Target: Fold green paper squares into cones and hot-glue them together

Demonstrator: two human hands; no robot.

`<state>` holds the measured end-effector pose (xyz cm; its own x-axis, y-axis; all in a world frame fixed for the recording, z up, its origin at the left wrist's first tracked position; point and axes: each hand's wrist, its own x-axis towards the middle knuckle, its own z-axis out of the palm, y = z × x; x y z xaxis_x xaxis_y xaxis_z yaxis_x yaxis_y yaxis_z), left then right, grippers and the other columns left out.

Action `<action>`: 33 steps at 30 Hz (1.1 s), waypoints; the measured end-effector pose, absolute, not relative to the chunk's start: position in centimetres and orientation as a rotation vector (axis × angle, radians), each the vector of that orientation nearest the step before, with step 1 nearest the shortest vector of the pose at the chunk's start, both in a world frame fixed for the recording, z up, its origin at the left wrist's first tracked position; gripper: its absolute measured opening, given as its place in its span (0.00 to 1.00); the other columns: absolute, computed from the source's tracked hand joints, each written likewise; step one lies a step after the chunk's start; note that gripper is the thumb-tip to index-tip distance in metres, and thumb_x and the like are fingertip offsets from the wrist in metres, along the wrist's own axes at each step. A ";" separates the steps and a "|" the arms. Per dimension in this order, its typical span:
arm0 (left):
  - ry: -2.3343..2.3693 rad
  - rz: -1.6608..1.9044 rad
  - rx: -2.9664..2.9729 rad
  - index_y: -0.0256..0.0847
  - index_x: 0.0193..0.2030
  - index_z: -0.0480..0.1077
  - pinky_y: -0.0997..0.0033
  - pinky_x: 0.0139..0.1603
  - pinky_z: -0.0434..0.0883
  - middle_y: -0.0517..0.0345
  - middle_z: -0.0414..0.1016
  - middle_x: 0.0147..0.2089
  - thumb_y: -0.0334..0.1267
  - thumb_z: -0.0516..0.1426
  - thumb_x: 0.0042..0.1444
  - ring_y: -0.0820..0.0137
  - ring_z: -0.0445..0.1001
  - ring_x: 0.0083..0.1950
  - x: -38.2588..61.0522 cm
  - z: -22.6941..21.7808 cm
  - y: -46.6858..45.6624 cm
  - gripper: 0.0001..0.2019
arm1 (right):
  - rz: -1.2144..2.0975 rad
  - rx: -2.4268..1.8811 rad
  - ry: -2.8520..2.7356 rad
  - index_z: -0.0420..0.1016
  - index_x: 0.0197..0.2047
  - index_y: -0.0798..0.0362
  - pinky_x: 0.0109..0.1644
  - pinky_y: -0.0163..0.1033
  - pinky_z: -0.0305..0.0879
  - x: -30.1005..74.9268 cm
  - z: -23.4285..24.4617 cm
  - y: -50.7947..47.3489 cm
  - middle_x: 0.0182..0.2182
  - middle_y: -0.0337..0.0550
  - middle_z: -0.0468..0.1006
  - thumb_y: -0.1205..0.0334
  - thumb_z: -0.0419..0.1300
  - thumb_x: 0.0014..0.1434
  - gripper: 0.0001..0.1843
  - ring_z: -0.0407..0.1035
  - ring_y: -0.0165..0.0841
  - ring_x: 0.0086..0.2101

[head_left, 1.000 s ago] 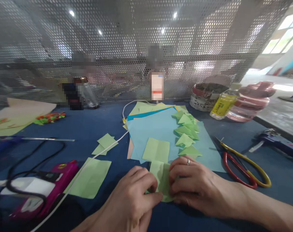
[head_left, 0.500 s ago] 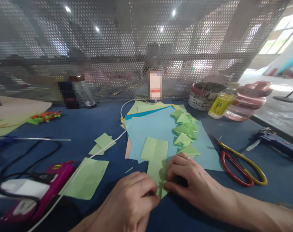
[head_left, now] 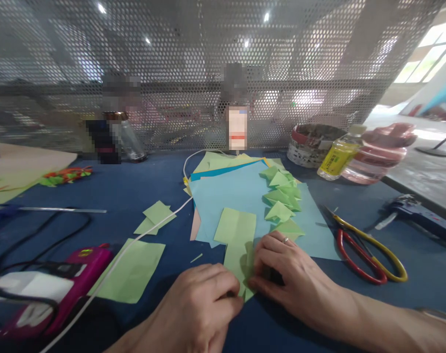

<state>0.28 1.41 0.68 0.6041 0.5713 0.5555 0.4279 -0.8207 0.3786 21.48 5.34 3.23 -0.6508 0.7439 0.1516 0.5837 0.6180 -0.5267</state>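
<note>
Both of my hands press on a small light green paper piece (head_left: 239,267) lying on the blue table near the front edge. My left hand (head_left: 200,304) is curled, its fingertips pinching the paper's lower left edge. My right hand (head_left: 289,274), with a ring on one finger, is closed over the paper's right side and holds a fold down. Just beyond lies a flat green paper square (head_left: 235,225) on a light blue sheet (head_left: 237,193). A row of folded green paper triangles (head_left: 281,196) sits on that sheet.
Red and yellow scissors (head_left: 366,255) lie to the right, a blue glue gun (head_left: 421,215) beyond them. A pink glue gun (head_left: 61,279) with cables is at the left, next to green paper scraps (head_left: 134,269). A yellow bottle (head_left: 336,157), bowls and a mesh screen stand behind.
My hands have shifted slightly on the green paper, the right hand moving in over the fold. The view has drifted a little; nothing else moved.
</note>
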 end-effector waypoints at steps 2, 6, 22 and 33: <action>0.831 1.018 2.626 0.39 0.36 0.74 0.72 0.27 0.65 0.56 0.71 0.29 0.24 0.48 0.52 0.70 0.68 0.29 0.3 0.7 1.4 0.15 | 0.627 -1.059 -2.485 0.67 0.27 0.54 0.43 0.40 0.59 21.5 3.1 5.4 0.30 0.37 0.70 0.69 0.67 0.55 0.12 0.63 0.34 0.37; 0.864 0.984 2.648 0.38 0.42 0.74 0.71 0.29 0.68 0.55 0.71 0.31 0.24 0.47 0.56 0.68 0.69 0.30 0.2 1.0 1.3 0.16 | 0.625 -1.077 -2.489 0.67 0.27 0.54 0.43 0.41 0.59 21.5 3.0 5.5 0.31 0.38 0.70 0.68 0.67 0.55 0.12 0.62 0.35 0.37; 0.878 0.914 2.673 0.41 0.42 0.73 0.73 0.28 0.65 0.56 0.68 0.31 0.25 0.47 0.54 0.69 0.65 0.30 0.5 1.2 1.4 0.17 | 0.584 -1.104 -2.547 0.68 0.28 0.53 0.44 0.42 0.61 21.4 3.4 5.3 0.32 0.40 0.71 0.68 0.66 0.56 0.10 0.63 0.36 0.38; 0.878 0.891 2.674 0.41 0.42 0.74 0.72 0.29 0.64 0.55 0.68 0.32 0.27 0.47 0.57 0.69 0.65 0.31 0.5 1.0 1.5 0.15 | 0.650 -1.147 -2.453 0.68 0.36 0.53 0.45 0.44 0.60 21.4 3.3 5.1 0.36 0.41 0.71 0.72 0.67 0.51 0.13 0.63 0.38 0.41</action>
